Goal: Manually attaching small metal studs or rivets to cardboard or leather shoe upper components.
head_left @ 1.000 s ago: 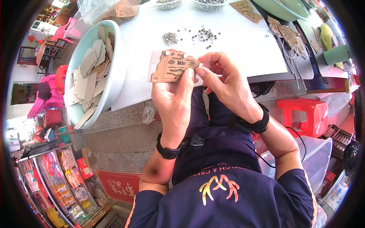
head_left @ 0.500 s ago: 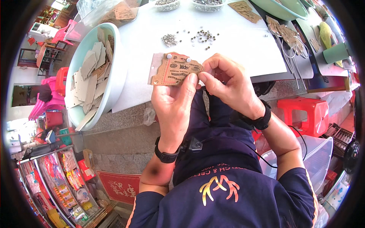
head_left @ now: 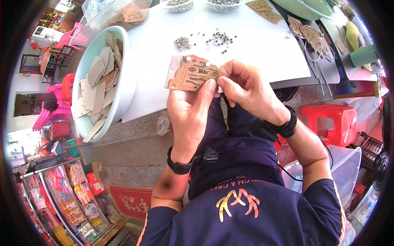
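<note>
Head view: both hands [head_left: 186,115] [head_left: 254,88] in close pinches on a thin, jagged-edged brown card [head_left: 196,74]

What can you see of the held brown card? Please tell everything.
The card looks like stiff board or leather, brown, with an uneven outline. Its face has dark print and a thin red line. Two pale round studs sit near its upper edge, a ring at its lower left corner. A pale piece shows behind its left side. It is held up over the near edge of the table, the left grip below with thumb on its face, the right grip pinching its right edge.
</note>
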The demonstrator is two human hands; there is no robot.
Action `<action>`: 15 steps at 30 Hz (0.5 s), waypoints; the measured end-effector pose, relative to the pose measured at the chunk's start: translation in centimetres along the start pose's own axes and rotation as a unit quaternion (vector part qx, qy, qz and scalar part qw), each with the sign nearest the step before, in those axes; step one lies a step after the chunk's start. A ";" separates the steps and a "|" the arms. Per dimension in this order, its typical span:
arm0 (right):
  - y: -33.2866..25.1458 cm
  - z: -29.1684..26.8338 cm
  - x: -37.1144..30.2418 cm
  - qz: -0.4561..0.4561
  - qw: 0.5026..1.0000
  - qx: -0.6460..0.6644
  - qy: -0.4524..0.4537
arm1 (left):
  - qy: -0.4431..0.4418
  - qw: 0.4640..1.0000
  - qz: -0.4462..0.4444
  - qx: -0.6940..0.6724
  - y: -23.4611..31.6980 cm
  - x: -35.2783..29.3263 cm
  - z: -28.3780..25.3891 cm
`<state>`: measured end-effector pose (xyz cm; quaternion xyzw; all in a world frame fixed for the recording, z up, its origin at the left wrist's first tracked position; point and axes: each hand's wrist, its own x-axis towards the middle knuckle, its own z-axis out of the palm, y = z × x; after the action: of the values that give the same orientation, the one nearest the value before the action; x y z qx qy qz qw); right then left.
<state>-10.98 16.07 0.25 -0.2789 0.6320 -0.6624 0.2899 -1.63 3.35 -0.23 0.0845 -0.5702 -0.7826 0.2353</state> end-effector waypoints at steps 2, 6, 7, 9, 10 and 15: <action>-0.4 -0.3 0.2 0.012 0.999 0.037 -0.014 | -0.025 0.999 0.002 0.028 0.0 0.3 -0.7; -1.8 -2.6 0.5 0.022 0.995 -0.067 -0.069 | -0.029 0.999 -0.044 0.011 0.7 0.7 -0.5; -1.8 -3.4 0.6 -0.006 0.990 -0.105 -0.090 | -0.039 0.999 -0.035 0.002 0.6 0.9 -0.8; -2.6 -4.6 0.8 -0.133 0.948 -0.258 -0.131 | -0.034 0.994 -0.066 0.083 0.3 0.8 -0.9; -3.7 -4.9 0.6 -0.096 0.949 -0.266 -0.140 | -0.024 0.995 -0.082 0.056 0.9 0.7 -0.2; -7.3 -8.3 1.0 0.066 0.970 -0.219 -0.085 | -0.033 0.996 -0.081 -0.037 0.3 0.8 -1.8</action>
<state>-18.04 21.17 7.15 -0.3490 0.7516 -0.4609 0.3176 -1.58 1.39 -0.42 0.0956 -0.5398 -0.8217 0.1555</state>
